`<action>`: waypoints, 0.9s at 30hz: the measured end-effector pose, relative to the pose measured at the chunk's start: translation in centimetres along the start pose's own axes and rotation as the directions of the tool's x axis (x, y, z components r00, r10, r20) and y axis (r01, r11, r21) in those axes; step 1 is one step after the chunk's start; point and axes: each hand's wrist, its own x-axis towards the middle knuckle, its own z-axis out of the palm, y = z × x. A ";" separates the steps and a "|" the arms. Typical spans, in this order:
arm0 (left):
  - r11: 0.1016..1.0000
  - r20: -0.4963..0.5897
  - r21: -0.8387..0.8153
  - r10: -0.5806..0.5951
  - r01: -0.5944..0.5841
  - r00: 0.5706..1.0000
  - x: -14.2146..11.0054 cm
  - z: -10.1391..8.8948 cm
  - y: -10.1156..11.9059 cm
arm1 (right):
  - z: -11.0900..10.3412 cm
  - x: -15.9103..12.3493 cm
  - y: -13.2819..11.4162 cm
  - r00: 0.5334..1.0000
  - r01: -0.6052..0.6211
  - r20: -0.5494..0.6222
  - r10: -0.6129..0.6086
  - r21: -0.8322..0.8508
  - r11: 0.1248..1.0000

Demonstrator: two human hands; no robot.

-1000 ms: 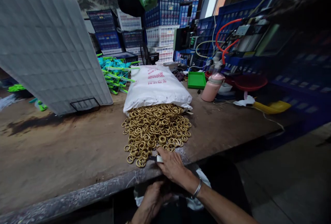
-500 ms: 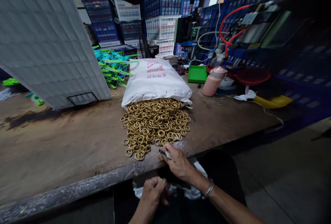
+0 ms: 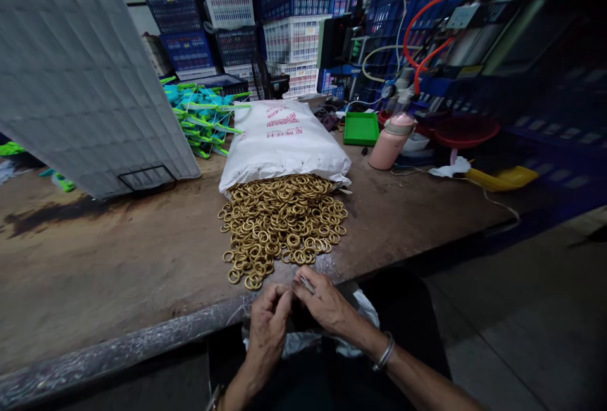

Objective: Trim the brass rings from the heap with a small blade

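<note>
A heap of brass rings [image 3: 282, 221] spills from an open white sack [image 3: 283, 142] onto the worn wooden bench [image 3: 118, 272]. My two hands meet at the bench's front edge, just below the heap. My right hand [image 3: 324, 302] is closed, pinching a small flat grey-and-white piece between thumb and fingers. My left hand [image 3: 267, 329] is closed too, fingertips pinched together against the right hand; what it holds is too small to make out. A clear plastic bag [image 3: 303, 341] lies in my lap under both hands.
A large grey panel [image 3: 85, 76] leans on the bench at left. Green and teal plastic parts [image 3: 203, 117] lie behind it. A pink bottle [image 3: 391, 142], green tray [image 3: 361, 128], red basin [image 3: 467, 131] and yellow scoop [image 3: 502, 177] sit right. Stacked crates [image 3: 294, 38] stand behind.
My right hand drew back from the edge of the ring heap toward me. My left hand rose from below the bench edge and met it.
</note>
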 end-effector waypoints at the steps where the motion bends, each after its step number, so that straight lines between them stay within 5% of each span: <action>1: 0.998 -0.003 0.036 0.058 -0.058 0.998 -0.1 0.0 -0.1 | 0.0 0.1 0.0 1.000 -0.007 0.004 0.007 0.000 1.000; 3: 0.992 0.012 0.079 0.097 -0.098 0.995 -0.1 0.0 -0.2 | 0.1 0.2 0.2 1.000 -0.022 0.007 0.022 -0.002 1.000; 7: 0.995 0.163 -0.014 -0.096 0.100 0.982 -0.2 -0.1 -0.4 | 0.5 0.4 0.4 0.999 -0.042 -0.008 0.042 0.002 0.999; 9: 0.989 0.211 -0.084 -0.104 0.124 0.972 -0.2 -0.2 -0.4 | 0.5 0.5 0.4 0.999 -0.034 -0.009 0.034 0.006 0.999; 13: 0.985 0.187 -0.139 -0.078 0.104 0.979 -0.3 -0.3 0.0 | 0.2 0.6 0.3 0.996 -0.071 -0.045 0.071 -0.005 0.997; 17: 0.986 0.115 -0.114 -0.109 0.122 0.987 -0.2 -0.2 0.5 | -0.2 0.2 0.4 0.999 -0.028 -0.025 0.023 -0.208 0.978; 21: 0.992 0.069 -0.082 -0.086 0.091 0.994 -0.1 0.0 0.9 | 0.0 -0.3 0.3 0.994 0.080 0.097 -0.042 -0.422 0.903; 27: 0.997 0.078 -0.059 -0.036 0.040 0.996 -1.2 -0.2 0.9 | 0.0 -0.5 0.9 0.994 0.058 0.106 0.010 -0.619 0.783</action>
